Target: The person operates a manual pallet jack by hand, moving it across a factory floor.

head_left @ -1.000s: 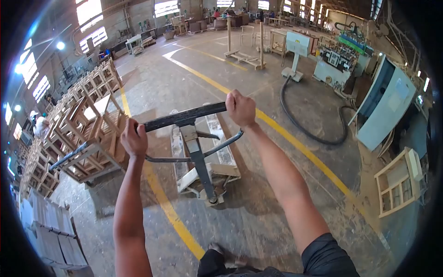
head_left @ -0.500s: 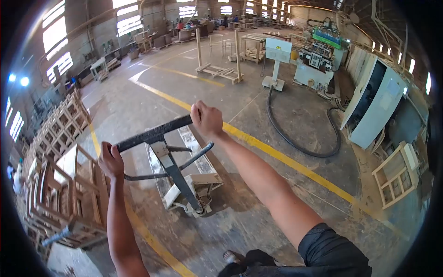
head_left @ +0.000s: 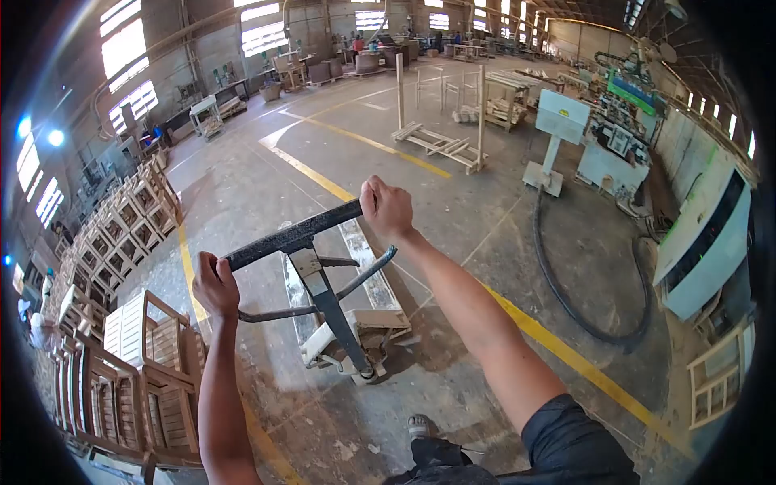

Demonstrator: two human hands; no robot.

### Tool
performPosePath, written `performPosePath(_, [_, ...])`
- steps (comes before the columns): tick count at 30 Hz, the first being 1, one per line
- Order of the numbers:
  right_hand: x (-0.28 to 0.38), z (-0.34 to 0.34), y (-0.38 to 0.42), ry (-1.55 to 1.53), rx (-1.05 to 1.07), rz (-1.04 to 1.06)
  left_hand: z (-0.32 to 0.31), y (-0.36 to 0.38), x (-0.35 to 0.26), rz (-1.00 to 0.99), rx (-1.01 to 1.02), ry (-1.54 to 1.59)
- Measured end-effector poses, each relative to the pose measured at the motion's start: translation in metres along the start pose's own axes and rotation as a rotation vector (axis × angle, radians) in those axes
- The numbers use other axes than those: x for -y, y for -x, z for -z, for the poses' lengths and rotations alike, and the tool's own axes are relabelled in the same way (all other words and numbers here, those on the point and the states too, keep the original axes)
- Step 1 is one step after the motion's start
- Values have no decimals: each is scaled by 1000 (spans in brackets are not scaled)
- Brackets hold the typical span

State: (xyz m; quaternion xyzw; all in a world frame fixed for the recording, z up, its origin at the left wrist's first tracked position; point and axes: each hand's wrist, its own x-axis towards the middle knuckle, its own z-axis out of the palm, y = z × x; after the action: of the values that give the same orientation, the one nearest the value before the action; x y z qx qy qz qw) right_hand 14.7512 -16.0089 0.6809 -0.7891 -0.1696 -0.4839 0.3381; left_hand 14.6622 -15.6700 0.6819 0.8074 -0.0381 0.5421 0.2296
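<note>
The pallet jack (head_left: 343,303) stood on the concrete floor (head_left: 453,186) in the middle of the view, its two forks pointing away from the person and its base and wheel close to the person's foot (head_left: 423,425). Its handle bar (head_left: 293,235) slanted up from left to right. The left hand (head_left: 215,284) had its grip wrapped tight around the lower left end of the bar, and the right hand (head_left: 388,208) had its grip closed round the upper right end. A yellow line (head_left: 558,347) ran across the floor just right of the jack. Wooden chairs (head_left: 133,380) were stacked near the left arm, with more rows behind them. A black hose (head_left: 566,295) curved over the floor well to the right, near a pale machine (head_left: 707,242).
</note>
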Motion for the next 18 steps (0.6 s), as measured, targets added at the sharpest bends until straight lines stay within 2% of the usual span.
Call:
performPosePath(5, [-58,-132,-76,-38,7,40,-99,-65,78,81,37,-73])
performPosePath(11, [-129,-286,-154,-58,-3,42,-242,-150,191,23,-27,-88])
performPosePath(13, [-153,-332,-185,-75,3,49,-293,-176,225,118,-5,-79])
performPosePath(15, [-177,-381,-214,-29,-22,64,-344,-209,264,10,-47,-89])
performPosePath(18, [-205,-453,-255,2,17,18,-410,-254,320,73,18,7])
